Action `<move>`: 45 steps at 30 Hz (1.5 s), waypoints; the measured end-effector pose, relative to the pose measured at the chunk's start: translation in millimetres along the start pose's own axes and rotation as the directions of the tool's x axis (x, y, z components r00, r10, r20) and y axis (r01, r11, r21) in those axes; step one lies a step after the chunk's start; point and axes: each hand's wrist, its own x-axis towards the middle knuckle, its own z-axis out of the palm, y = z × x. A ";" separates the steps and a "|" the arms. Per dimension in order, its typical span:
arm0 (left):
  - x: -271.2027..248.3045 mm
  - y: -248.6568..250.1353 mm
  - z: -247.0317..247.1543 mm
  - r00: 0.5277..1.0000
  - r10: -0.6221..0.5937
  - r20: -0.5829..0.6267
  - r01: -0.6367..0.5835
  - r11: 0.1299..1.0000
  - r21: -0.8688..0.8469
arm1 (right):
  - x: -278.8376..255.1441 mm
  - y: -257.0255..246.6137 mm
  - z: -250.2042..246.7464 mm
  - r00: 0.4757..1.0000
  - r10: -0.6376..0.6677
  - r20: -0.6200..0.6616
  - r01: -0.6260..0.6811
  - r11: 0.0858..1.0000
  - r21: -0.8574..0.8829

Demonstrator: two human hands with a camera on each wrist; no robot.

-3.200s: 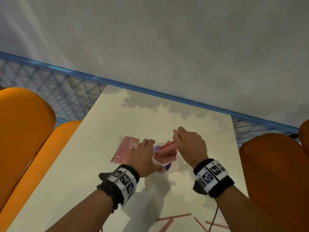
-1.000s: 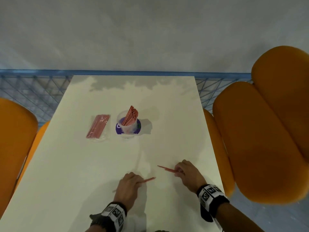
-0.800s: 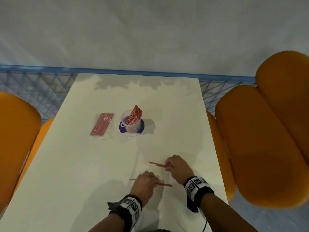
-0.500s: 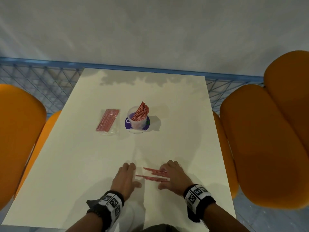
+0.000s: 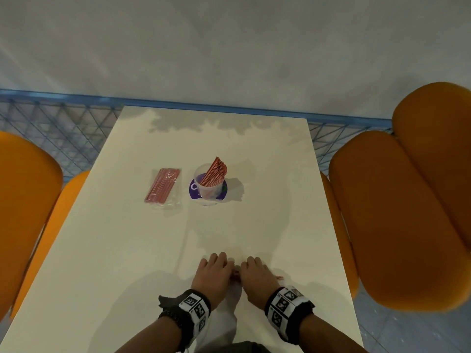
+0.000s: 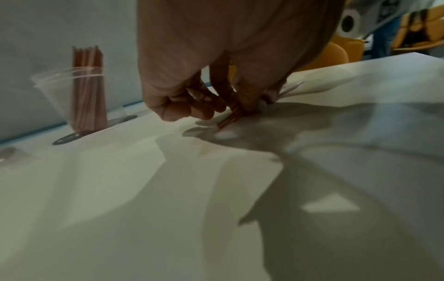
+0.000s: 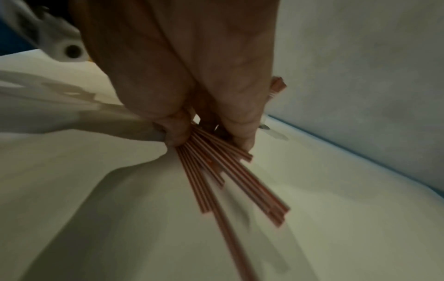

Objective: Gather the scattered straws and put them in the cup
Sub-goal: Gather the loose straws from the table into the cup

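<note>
A clear plastic cup [image 5: 209,186] stands on a purple disc mid-table, with a bunch of red striped straws [image 5: 213,171] leaning in it. Near the table's front edge my two hands meet over several loose red straws [image 5: 235,275]. My left hand [image 5: 213,272] curls its thumb and fingers around one end of the straws [image 6: 229,117]. My right hand [image 5: 255,275] pinches the bundle [image 7: 228,171] between thumb and fingers, and the straws fan out along the table. A short straw end [image 5: 279,277] pokes out past the right hand.
A sealed clear packet of red straws [image 5: 163,186] lies left of the cup. The white table [image 5: 267,212] is flanked by orange chairs [image 5: 397,220] on both sides. A blue mesh rail [image 5: 66,138] runs behind it against a grey wall.
My hands have drawn together from lying flat either side of the loose straws. They have swept the straws into one bundle and closed their fingers on it.
</note>
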 end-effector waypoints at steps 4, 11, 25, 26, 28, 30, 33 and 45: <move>0.5 6.6 2.2 0.996 0.064 0.061 -0.070 0.992 0.103 | -4.8 -5.7 2.0 0.998 -0.047 0.041 0.051 0.994 -0.093; 3.6 10.9 -4.2 0.992 0.058 0.111 -0.070 0.992 0.108 | -5.8 -10.3 11.6 0.993 -0.117 0.021 0.119 0.975 -0.187; 1.7 2.8 -10.3 0.984 0.085 0.154 -0.094 0.994 0.055 | -0.6 -6.2 23.1 0.998 -0.059 -0.025 0.054 0.985 -0.162; 0.7 2.8 -10.7 0.984 0.084 0.159 -0.095 0.994 0.063 | -1.2 -5.2 23.3 0.998 -0.035 -0.044 0.028 0.988 -0.154; 0.3 3.4 -11.7 0.983 0.088 0.162 -0.102 0.992 0.076 | 0.2 -2.8 19.9 0.996 -0.019 -0.084 0.007 0.990 -0.141; 2.4 3.5 -17.5 0.983 0.089 0.161 -0.102 0.992 0.077 | 2.4 1.1 13.5 0.998 -0.026 -0.059 0.019 0.993 -0.120; 13.0 -2.8 -33.4 0.996 0.069 0.053 -0.068 0.998 -0.008 | 6.9 14.1 -6.4 0.998 -0.067 0.005 0.067 0.995 -0.070; 8.7 -27.8 -43.1 1.000 -0.010 0.004 0.011 0.959 -0.283 | 3.2 44.8 -24.3 0.985 -0.059 0.161 -0.003 0.934 0.358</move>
